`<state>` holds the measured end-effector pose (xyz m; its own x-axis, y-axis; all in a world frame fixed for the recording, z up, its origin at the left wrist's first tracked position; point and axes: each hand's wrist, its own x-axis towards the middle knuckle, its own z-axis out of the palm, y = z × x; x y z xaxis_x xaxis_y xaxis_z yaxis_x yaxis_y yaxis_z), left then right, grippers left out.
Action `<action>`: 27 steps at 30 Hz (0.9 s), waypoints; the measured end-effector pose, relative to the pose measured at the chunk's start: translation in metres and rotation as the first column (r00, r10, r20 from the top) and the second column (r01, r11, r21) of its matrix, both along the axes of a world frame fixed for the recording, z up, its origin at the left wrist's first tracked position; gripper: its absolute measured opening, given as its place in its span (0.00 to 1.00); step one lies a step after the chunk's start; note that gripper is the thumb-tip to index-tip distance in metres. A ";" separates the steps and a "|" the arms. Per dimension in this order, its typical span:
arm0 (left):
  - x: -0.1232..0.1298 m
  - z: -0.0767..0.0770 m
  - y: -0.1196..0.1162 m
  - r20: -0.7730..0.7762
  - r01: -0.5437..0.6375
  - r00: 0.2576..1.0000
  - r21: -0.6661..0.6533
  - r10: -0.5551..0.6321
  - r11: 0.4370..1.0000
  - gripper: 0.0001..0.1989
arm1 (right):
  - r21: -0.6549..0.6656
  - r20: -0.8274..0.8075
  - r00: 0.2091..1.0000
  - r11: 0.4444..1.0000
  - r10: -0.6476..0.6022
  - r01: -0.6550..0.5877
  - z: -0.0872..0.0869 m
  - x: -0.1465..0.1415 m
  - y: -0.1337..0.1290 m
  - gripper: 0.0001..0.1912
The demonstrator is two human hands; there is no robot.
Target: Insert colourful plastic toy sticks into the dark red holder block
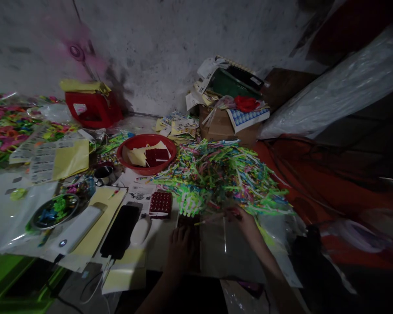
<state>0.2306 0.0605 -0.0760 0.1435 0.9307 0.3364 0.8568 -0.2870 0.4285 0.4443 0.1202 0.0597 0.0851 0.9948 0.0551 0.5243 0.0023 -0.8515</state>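
Note:
My left hand (180, 244) lies on the table's front part, fingers stretched forward over a dark reddish strip (194, 248). Further right, my right hand (244, 219) is partly blurred at the near edge of a large pile of thin green, white and multicoloured sticks (229, 170). Its fingers are pinched on a slim stick (212, 218) that points left, with a bright yellow-green tip; motion smears its details. Just beyond my left hand, several light green pieces (190, 204) lie side by side. Beside them sits a dark red studded block (160, 204).
A red bowl (124, 162) holds cards. To the left are a black phone (121, 231), a white oval case (139, 231), a white power bank (80, 229) and a metal dish (39, 222) of small pieces. A cardboard box (216, 124) and a spinning pink fan (77, 52) are behind.

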 end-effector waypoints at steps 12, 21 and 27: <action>0.005 0.000 0.003 -0.191 0.029 0.981 0.018 -0.025 0.999 0.24 | 0.017 0.337 0.932 0.989 0.132 -0.146 -0.018 -0.005 0.014 0.16; 0.011 0.035 0.019 -0.334 0.075 0.938 -0.072 -0.095 0.995 0.35 | 0.008 0.417 0.834 0.916 0.362 -0.402 -0.003 -0.035 0.035 0.13; 0.011 0.030 0.023 -0.350 0.079 0.933 -0.027 -0.084 0.996 0.38 | -0.055 0.446 0.830 0.936 0.334 -0.348 0.002 -0.043 0.041 0.14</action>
<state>0.2420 0.0838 -0.0464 0.3257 0.9146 0.2396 0.9270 -0.3588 0.1094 0.4011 0.1609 0.0619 -0.2994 0.9535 0.0329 0.8056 0.2712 -0.5268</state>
